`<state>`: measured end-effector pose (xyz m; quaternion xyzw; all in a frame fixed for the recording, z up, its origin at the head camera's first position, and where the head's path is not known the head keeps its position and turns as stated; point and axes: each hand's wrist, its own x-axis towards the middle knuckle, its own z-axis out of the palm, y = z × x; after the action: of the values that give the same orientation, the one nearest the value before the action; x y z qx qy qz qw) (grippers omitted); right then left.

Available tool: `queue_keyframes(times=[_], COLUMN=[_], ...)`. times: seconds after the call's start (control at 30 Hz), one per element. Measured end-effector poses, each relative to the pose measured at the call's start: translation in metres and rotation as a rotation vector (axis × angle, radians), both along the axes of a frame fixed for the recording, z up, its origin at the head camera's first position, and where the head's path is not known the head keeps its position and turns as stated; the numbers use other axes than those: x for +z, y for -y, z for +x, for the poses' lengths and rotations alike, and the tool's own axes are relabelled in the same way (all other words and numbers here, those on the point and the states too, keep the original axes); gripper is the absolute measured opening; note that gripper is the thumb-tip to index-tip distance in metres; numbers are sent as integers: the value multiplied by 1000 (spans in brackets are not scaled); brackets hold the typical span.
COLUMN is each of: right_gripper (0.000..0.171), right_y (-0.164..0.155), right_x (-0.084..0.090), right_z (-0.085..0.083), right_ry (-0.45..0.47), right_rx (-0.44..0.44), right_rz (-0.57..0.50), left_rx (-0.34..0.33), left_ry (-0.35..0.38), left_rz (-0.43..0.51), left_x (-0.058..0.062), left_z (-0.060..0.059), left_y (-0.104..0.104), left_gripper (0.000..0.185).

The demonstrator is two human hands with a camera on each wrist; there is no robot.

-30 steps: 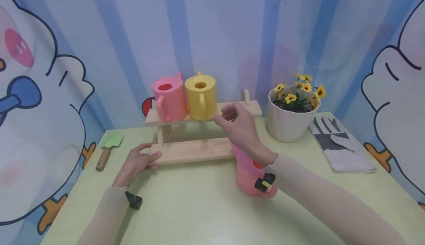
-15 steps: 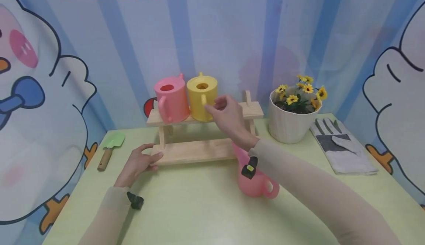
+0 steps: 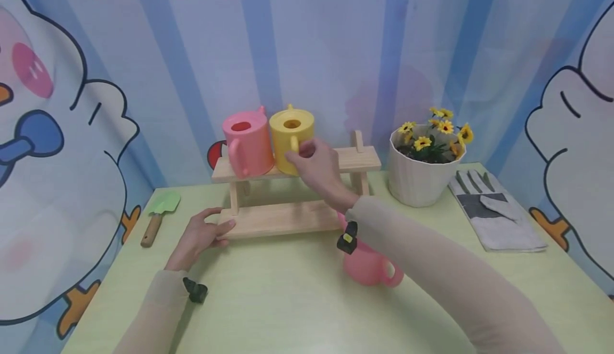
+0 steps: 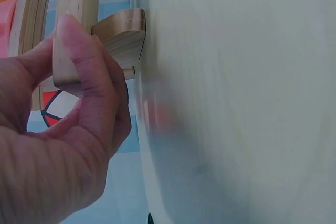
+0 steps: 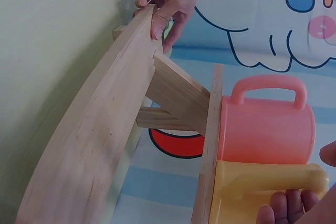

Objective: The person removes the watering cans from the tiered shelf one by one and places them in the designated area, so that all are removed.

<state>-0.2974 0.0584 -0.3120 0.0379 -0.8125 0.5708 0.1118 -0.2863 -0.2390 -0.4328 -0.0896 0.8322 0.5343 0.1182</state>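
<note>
Right hand (image 3: 318,168): thumb and fingers astride handle (image 3: 294,143) of yellow can (image 3: 282,149), grip unclear | can: on upper shelf (image 3: 355,160), handle frontward, presumably for reach | left hand (image 3: 201,232): pinches lower shelf (image 3: 283,219), likely steadying it

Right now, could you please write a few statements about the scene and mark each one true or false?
1. The left hand grips the shelf's lower board. True.
2. The right hand is at the yellow can's handle. True.
3. The yellow can stands on the lower board. False: it stands on the upper board.
4. The flowerpot holds yellow flowers. True.
5. The trowel lies right of the flowerpot. False: the trowel lies left of the shelf.
</note>
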Motion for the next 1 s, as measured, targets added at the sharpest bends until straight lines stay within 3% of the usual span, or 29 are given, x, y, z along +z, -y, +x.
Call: queue_keyframes(times=[0.63, 1.0], right_gripper=[23, 22], right_y=[13, 17], right_x=[-3, -2], right_z=[-8, -13], right_ry=[6, 54], right_rx=[-25, 0], right_rz=[38, -21], left_rx=[17, -3], left_ry=[21, 28], left_rz=[12, -3], left_x=[-2, -1], left_z=[-3, -4], left_y=[1, 3], left_gripper=[91, 93])
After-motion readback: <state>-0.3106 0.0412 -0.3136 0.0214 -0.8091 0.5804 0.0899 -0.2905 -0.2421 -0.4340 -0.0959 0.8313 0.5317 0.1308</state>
